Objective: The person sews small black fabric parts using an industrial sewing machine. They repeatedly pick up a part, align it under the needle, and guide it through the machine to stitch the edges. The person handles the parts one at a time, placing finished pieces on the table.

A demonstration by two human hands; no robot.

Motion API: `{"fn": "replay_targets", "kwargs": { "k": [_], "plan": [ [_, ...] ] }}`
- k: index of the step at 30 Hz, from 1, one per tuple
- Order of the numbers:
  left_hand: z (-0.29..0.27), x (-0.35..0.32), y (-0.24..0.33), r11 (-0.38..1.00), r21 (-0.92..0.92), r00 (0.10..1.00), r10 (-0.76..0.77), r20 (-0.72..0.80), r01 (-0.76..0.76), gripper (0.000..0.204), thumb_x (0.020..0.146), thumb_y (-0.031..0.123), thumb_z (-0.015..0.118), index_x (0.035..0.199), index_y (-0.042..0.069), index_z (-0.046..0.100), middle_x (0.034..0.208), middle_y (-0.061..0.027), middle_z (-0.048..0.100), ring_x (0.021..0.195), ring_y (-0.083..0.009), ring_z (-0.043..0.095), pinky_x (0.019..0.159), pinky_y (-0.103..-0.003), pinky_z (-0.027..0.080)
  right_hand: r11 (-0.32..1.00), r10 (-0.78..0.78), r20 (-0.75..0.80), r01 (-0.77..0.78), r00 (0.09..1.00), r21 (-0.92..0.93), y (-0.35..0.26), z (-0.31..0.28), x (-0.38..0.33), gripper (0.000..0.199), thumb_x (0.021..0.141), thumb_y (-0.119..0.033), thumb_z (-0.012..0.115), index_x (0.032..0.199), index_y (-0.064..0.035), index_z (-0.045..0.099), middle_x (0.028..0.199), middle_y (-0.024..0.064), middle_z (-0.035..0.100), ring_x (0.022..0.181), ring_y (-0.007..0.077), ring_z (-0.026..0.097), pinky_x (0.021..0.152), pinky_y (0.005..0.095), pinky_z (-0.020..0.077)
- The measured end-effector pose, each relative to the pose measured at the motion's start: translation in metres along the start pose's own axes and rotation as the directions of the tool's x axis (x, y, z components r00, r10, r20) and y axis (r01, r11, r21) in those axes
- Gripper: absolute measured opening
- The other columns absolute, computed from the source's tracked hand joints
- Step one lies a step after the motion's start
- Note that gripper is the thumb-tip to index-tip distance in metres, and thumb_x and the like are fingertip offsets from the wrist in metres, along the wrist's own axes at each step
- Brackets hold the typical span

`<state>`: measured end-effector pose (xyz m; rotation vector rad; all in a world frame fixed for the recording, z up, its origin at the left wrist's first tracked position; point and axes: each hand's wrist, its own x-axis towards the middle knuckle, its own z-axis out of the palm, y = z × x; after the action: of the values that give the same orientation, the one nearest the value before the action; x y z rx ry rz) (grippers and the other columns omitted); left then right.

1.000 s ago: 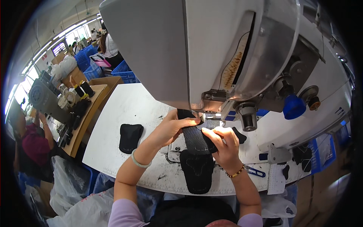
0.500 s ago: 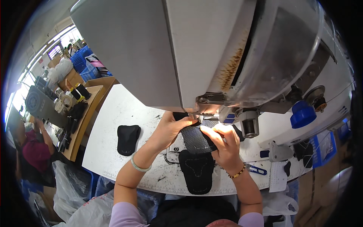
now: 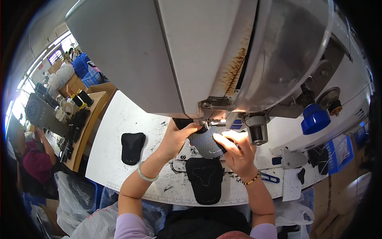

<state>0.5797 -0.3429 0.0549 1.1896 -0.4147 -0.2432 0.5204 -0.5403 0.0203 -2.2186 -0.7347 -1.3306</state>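
Right under the sewing machine head (image 3: 131, 55), both hands on one part: a dark textured piece (image 3: 203, 144), lying between them beside the needle area, light stitching near its closest edge. Left hand (image 3: 174, 139) pinches its upper left edge, thumb on top, other fingers folded under and mostly hidden. Black fabric (image 3: 182, 123) pokes out just past that thumb. Right hand (image 3: 240, 153) has fingers bent, tips pressed on the piece's right side; underside not visible, so can't tell if it's a full pinch. Closer to the wearer than both hands, between the forearms: a larger black piece (image 3: 204, 181) flat on the counter (image 3: 104, 161), pale stitched outline on its face. Left of the left hand, well apart: a similar black panel (image 3: 133, 148), also flat. Left wrist carries a pale green bangle (image 3: 147, 173), right wrist a beaded bracelet (image 3: 251, 179). Just right of the right wrist: blue-handled tool (image 3: 269, 177); farther right, a white sheet (image 3: 292, 187) at the counter edge. Beyond the right hand, up and right: blue knob (image 3: 315, 119) on the machine. Far left of the left hand: co-worker in a maroon top (image 3: 38, 162) at another machine (image 3: 45, 113).
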Motion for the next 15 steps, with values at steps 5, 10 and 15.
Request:
{"fn": "replay_targets", "kwargs": {
  "k": [5,10,15],
  "plan": [
    [-0.001,-0.003,-0.007,1.0,0.002,0.999,0.006,-0.035,-0.006,0.024,0.088,0.0,0.054,0.112,-0.001,0.053,0.106,-0.008,0.061,0.1,-0.016,0.059,0.092,-0.031,0.046,0.999,-0.038,0.001,0.038,0.999,-0.016,0.003,0.001,0.0,0.038,0.066,0.0,0.057,0.1,-0.0103,0.07,0.098,0.0045,0.058,0.082,0.0207,0.056,0.069,0.0319,0.048],
    [0.007,-0.005,-0.005,0.999,0.032,0.997,0.019,-0.081,-0.016,0.018,0.088,0.005,0.054,0.106,0.0,0.058,0.096,-0.0065,0.063,0.087,-0.0131,0.062,0.077,-0.027,0.051,0.987,-0.008,0.044,0.015,0.999,-0.161,-0.017,-0.012,0.013,0.04,0.064,-0.004,0.061,0.102,-0.0155,0.069,0.097,0.0012,0.057,0.08,0.0174,0.052,0.074,0.0306,0.041],
    [0.015,-0.008,-0.002,0.998,0.053,0.992,0.024,-0.122,-0.017,0.017,0.089,0.014,0.056,0.098,0.0,0.061,0.081,-0.0024,0.062,0.062,-0.0067,0.057,0.048,-0.02,0.044,0.951,-0.109,0.071,0.125,0.991,-0.284,-0.031,-0.009,0.027,0.034,0.071,-0.015,0.068,0.105,-0.021,0.067,0.092,-0.0059,0.054,0.073,0.0109,0.044,0.064,0.0277,0.0339]
  ]
}}
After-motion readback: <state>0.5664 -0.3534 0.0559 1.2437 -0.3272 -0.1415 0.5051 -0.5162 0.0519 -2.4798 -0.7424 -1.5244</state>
